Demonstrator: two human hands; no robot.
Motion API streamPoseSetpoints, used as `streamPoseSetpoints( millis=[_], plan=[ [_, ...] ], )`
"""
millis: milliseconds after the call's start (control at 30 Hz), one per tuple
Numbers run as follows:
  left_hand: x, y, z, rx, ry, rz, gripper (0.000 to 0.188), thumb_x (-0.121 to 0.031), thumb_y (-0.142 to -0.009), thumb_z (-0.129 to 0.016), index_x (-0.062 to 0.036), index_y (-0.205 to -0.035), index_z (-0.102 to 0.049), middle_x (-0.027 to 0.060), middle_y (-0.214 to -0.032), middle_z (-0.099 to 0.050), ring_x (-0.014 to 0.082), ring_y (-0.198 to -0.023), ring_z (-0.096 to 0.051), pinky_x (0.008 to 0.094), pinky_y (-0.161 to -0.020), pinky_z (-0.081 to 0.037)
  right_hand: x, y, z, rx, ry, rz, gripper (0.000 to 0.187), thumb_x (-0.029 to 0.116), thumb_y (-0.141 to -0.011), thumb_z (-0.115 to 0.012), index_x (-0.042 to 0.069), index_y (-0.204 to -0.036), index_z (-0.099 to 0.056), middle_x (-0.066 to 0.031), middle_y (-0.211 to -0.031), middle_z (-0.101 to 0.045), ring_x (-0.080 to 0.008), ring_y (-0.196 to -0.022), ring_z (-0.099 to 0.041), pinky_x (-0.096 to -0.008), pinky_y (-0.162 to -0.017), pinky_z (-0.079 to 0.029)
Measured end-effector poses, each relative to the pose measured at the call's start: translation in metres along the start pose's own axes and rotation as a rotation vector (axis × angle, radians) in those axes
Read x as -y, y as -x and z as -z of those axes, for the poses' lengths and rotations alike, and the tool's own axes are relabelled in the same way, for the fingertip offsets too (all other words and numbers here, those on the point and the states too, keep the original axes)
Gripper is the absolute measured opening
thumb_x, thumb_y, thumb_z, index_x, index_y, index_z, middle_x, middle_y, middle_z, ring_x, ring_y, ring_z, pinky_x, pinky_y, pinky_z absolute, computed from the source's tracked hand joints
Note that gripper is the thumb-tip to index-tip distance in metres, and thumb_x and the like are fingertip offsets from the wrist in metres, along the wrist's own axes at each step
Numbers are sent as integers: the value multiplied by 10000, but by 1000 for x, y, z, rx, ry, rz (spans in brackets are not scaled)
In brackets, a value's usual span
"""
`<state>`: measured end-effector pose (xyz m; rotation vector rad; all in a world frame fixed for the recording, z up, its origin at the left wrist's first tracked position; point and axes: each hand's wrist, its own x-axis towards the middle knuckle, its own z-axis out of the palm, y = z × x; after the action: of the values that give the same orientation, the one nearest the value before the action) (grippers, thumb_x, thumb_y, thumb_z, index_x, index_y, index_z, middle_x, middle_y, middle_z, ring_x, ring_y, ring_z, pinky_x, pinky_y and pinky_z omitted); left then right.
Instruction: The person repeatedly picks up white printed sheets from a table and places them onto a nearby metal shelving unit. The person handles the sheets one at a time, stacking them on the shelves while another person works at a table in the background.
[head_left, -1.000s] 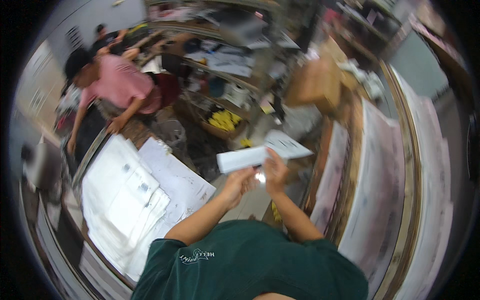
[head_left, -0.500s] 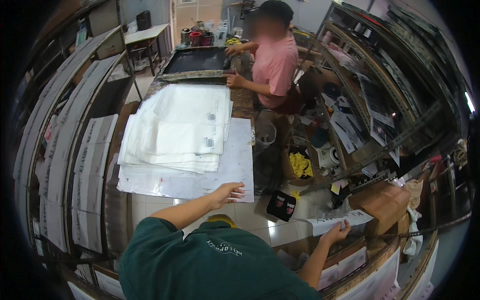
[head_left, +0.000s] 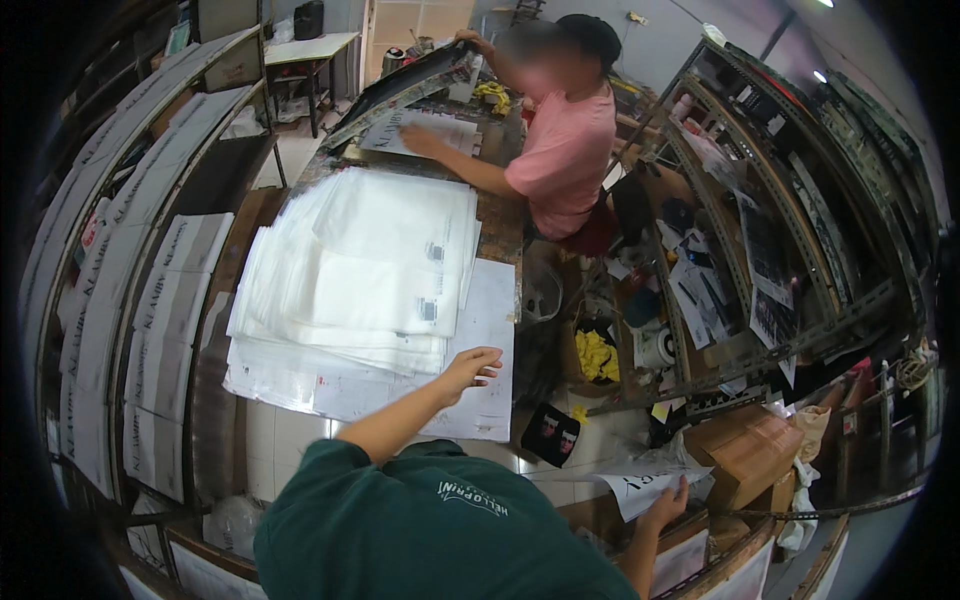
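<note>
Printed bags, sheets and a box around the worktop

A stack of clear bags [head_left: 370, 270] with small dark label patches lies on the worktop [head_left: 500, 215]; white printed sheets [head_left: 150, 300] line the left rack; a brown cardboard box [head_left: 745, 450] sits lower right beside a white printed sheet [head_left: 640, 485].

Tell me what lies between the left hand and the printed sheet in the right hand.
In the head view, between left hand and printed sheet: a bare white table corner and a small black pouch.

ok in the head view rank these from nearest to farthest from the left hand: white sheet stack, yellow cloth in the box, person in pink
1. White sheet stack, just beyond the left hand.
2. Yellow cloth, to its right, in a box.
3. Person in pink, at the table's far end.
</note>
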<state>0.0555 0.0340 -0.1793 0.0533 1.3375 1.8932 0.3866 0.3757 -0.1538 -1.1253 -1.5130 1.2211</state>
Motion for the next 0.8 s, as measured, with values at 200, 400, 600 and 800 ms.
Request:
streamPoseSetpoints(
  millis=[200, 400, 600, 800],
  plan=[
    [15, -15, 23, -134, 146, 60, 294, -326, -812, -559, -125, -1026, -542, 6, -895, -549, 117, -807, -506, 257, -703, -406, -12, 27, -52, -96, -46, -104, 494, -87, -715, -340, -44, -1198, -431, -185, -1232, -415, -262, -1082, -443, -314, -896, -362],
    [-21, -51, 97, -284, 201, -113, 355, -325, -801, -577, -88, -1055, -505, 37, -905, -541, 126, -784, -503, 250, -685, -416, -20, 34, -75, -97, -116, -82, 503, -75, -711, -336, -30, -1202, -437, -171, -1186, -433, -251, -1007, -466, -319, -862, -379],
    [-41, -90, 147, -406, 502, -303, 525, -366, -791, -594, -45, -1162, -408, 104, -1030, -480, 134, -748, -477, 233, -663, -427, -23, 4, -68, -21, -36, -83, 499, -68, -716, -328, -42, -1204, -428, -186, -1225, -414, -272, -1042, -466, -320, -872, -384],
    [-69, -104, 179, -479, 726, -461, 825, -506, -731, -620, 20, -1264, -274, 141, -1117, -430, 134, -788, -484, 198, -656, -449, 4, 20, -80, 8, -97, -98, 490, -67, -715, -333, -33, -1191, -446, -170, -1204, -432, -248, -1019, -476, -301, -847, -392]
  ],
)
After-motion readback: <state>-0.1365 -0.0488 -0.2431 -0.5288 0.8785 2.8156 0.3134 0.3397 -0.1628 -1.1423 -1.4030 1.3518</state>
